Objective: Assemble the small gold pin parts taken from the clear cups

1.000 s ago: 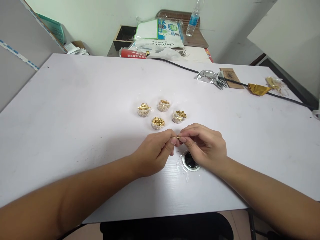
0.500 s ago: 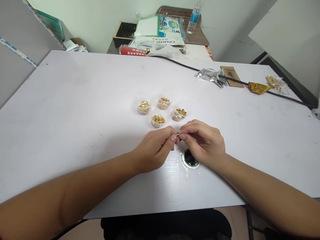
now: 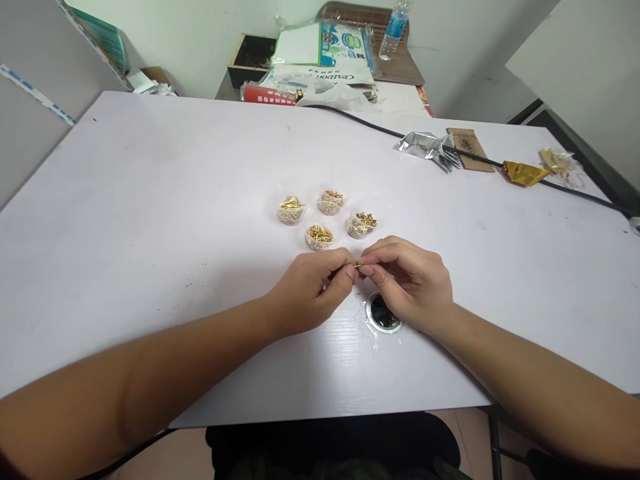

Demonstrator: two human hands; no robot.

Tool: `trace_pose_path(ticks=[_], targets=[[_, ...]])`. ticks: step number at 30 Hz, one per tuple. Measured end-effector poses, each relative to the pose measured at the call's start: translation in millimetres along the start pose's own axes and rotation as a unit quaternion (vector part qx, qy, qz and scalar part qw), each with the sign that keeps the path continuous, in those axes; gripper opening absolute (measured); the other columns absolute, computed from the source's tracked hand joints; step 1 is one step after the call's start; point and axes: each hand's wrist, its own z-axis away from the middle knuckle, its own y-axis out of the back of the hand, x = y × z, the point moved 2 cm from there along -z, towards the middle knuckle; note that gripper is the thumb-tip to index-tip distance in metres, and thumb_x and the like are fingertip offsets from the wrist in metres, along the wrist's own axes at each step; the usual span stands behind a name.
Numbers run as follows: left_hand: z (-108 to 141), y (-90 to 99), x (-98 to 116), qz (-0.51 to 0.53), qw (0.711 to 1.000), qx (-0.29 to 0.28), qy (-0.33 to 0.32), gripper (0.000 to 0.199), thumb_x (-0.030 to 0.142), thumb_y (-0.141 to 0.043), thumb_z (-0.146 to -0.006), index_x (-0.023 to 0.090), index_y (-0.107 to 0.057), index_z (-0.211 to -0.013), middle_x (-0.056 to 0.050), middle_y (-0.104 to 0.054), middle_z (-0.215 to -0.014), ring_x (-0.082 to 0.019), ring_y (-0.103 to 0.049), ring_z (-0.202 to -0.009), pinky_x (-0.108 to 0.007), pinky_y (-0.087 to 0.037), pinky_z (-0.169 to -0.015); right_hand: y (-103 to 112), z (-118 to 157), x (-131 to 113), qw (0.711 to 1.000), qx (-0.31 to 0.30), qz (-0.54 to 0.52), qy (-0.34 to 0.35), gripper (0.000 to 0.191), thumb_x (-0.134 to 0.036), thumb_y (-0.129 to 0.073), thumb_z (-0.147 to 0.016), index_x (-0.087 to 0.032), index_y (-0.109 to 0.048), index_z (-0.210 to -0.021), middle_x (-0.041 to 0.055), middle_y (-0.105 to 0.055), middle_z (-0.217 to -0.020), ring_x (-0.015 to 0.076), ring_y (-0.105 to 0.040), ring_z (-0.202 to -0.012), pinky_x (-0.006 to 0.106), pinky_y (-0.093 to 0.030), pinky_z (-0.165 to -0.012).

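Observation:
Between the fingertips of both hands is a thin gold-coloured metal pin (image 3: 357,267), mostly covered by the fingers. My left hand (image 3: 317,283) pinches its left end and my right hand (image 3: 413,277) pinches the right end, the fingertips nearly meeting. Just beyond the hands stand clear plastic cups of small gold-coloured parts: a front cup (image 3: 320,238), a left cup (image 3: 291,211) with longer pins, a back cup (image 3: 331,202) and a right cup (image 3: 361,225). Partly under my right hand, a round black disc with a silver rim (image 3: 383,313) is set in the tabletop.
A black cable (image 3: 367,123) crosses the back right of the white table (image 3: 150,220). Near it lie silver foil (image 3: 423,145), a cardboard piece (image 3: 470,150), gold foil (image 3: 524,173) and a plastic bag (image 3: 560,165). Behind the table are packages and a water bottle (image 3: 395,30).
The camera view has shifted slightly, so the table and cups appear a little higher and further right. Both hands keep their pinch on the pin, with hardly any movement.

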Motion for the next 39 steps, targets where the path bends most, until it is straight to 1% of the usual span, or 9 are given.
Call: trace_pose_path(ticks=[4,7,19,24,26,28,32,35,39], targets=[[0.0,-0.9,-0.7,0.004,1.0,-0.005,0.01,0.022,0.02,-0.042,-0.091,0.016,-0.053,-0.073,0.003,-0.054,-0.063,-0.007,-0.043,-0.054,-0.021,-0.036,-0.052,-0.5,-0.4,0.0,1.0,-0.003,0.009,0.018,0.013,-0.008,-0.06,-0.088,-0.02,-0.064,-0.086,0.0034,-0.068,-0.076,0.0148,-0.066,-0.068,0.026,-0.054,-0.055],[-0.6,-1.6,-1.0,0.011,1.0,-0.006,0.009,0.021,0.019,-0.042,-0.09,0.016,-0.054,-0.074,0.002,-0.055,-0.064,-0.008,-0.044,-0.055,-0.021,-0.037,-0.052,-0.8,-0.5,0.2,1.0,-0.007,0.004,0.01,0.014,-0.007,-0.06,-0.089,-0.02,-0.063,-0.087,0.0031,-0.067,-0.076,0.0144,-0.065,-0.067,0.025,-0.055,-0.053],[-1.0,-0.7,1.8,0.017,1.0,0.017,-0.001,0.022,0.018,-0.047,-0.089,0.015,-0.054,-0.068,0.006,-0.046,-0.055,-0.004,-0.035,-0.047,-0.017,-0.031,-0.046,-0.3,1.6,1.2,1.0,-0.006,0.014,0.008,0.014,-0.006,-0.059,-0.089,-0.019,-0.063,-0.086,0.0034,-0.067,-0.077,0.0147,-0.067,-0.067,0.026,-0.056,-0.056],[-1.0,-1.2,0.6,0.014,1.0,0.012,-0.004,0.02,0.019,-0.047,-0.09,0.015,-0.057,-0.072,0.005,-0.052,-0.057,-0.004,-0.037,-0.048,-0.017,-0.032,-0.046,-1.6,1.8,0.5,1.0,0.0,0.012,0.006,0.015,-0.005,-0.059,-0.088,-0.019,-0.062,-0.085,0.0025,-0.067,-0.074,0.0142,-0.066,-0.065,0.027,-0.056,-0.055],[-1.1,-0.9,0.7,0.013,1.0,0.013,-0.005,0.02,0.019,-0.047,-0.09,0.015,-0.057,-0.074,0.005,-0.053,-0.059,-0.004,-0.038,-0.048,-0.017,-0.033,-0.047,-2.4,3.0,0.4,1.0,0.002,-0.007,-0.01,0.015,-0.005,-0.059,-0.088,-0.019,-0.062,-0.085,0.0022,-0.066,-0.075,0.014,-0.066,-0.064,0.027,-0.056,-0.055],[-1.1,-0.6,0.9,0.018,1.0,0.009,-0.009,0.02,0.018,-0.046,-0.091,0.015,-0.058,-0.075,0.005,-0.055,-0.06,-0.004,-0.039,-0.049,-0.017,-0.034,-0.047,-3.6,4.7,1.0,0.998,0.005,-0.046,-0.047,0.014,-0.006,-0.06,-0.089,-0.02,-0.062,-0.085,0.0022,-0.066,-0.076,0.0137,-0.067,-0.063,0.027,-0.056,-0.054],[-0.5,0.2,1.1,0.027,1.0,-0.002,-0.012,0.02,0.018,-0.046,-0.092,0.015,-0.059,-0.078,0.004,-0.057,-0.064,-0.005,-0.041,-0.051,-0.017,-0.035,-0.049,-6.9,7.5,2.9,0.981,0.013,-0.149,-0.123,0.012,-0.009,-0.063,-0.089,-0.02,-0.064,-0.085,0.0013,-0.066,-0.077,0.0126,-0.068,-0.063,0.026,-0.059,-0.056],[-0.3,0.6,0.8,0.027,1.0,-0.006,-0.011,0.02,0.018,-0.045,-0.092,0.015,-0.059,-0.077,0.004,-0.057,-0.063,-0.005,-0.042,-0.052,-0.017,-0.036,-0.05,-8.2,7.3,3.1,0.972,0.016,-0.186,-0.14,0.012,-0.009,-0.064,-0.089,-0.02,-0.066,-0.085,0.0007,-0.067,-0.076,0.0123,-0.068,-0.064,0.026,-0.06,-0.058],[-0.7,0.6,0.6,0.02,1.0,-0.007,-0.018,0.021,0.019,-0.045,-0.093,0.015,-0.059,-0.078,0.003,-0.057,-0.064,-0.006,-0.044,-0.054,-0.017,-0.038,-0.051,-7.2,6.2,1.8,0.974,0.022,-0.181,-0.131,0.013,-0.007,-0.064,-0.088,-0.02,-0.067,-0.085,0.0005,-0.067,-0.076,0.0116,-0.068,-0.064,0.025,-0.059,-0.058]])
